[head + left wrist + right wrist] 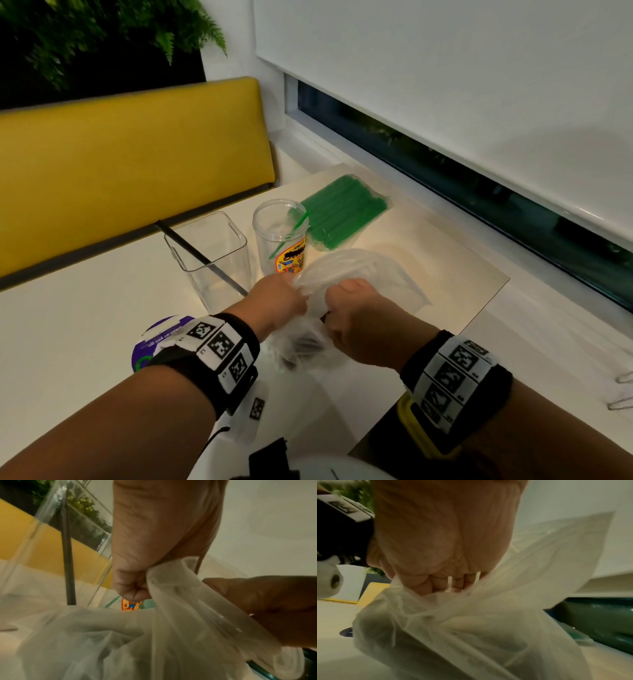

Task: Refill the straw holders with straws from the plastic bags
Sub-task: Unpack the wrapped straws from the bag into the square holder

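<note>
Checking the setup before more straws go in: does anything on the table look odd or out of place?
Nothing is spilled or broken. Each holder has one leaning straw: black in the square holder, green in the round jar. Both hands, left and right, grip a crumpled clear bag.

The right hand (443, 538) fills the upper middle, its curled fingers (426, 584) gripping the bunched top of a translucent plastic bag (471, 628). The bag's film fans out below and to the right over a pale table (335, 615). A dark green band (597, 616) lies at the right edge, and a black wristband (339, 527) shows at upper left.
</note>
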